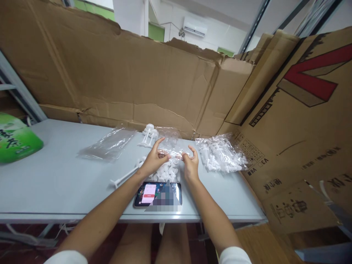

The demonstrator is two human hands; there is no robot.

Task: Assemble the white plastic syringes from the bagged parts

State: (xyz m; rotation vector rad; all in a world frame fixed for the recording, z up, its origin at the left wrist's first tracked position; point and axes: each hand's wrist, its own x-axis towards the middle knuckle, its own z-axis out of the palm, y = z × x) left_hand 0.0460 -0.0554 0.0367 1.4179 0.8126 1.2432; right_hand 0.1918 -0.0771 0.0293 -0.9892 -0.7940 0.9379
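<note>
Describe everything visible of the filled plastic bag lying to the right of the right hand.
The bag looks like thin, clear, glossy plastic, crinkled and catching bright highlights. Through it show many white pieces, jumbled together; their exact shapes and number can't be told. It lies flat and lumpy on the pale tabletop, near the right-hand cardboard; whether its far right edge touches that is unclear. Neither the right hand nor the left hand touches it. Whether it is sealed can't be seen.

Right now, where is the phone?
In the head view, the phone lies low, just left of centre, between the loose white parts and the table's front edge.
</note>
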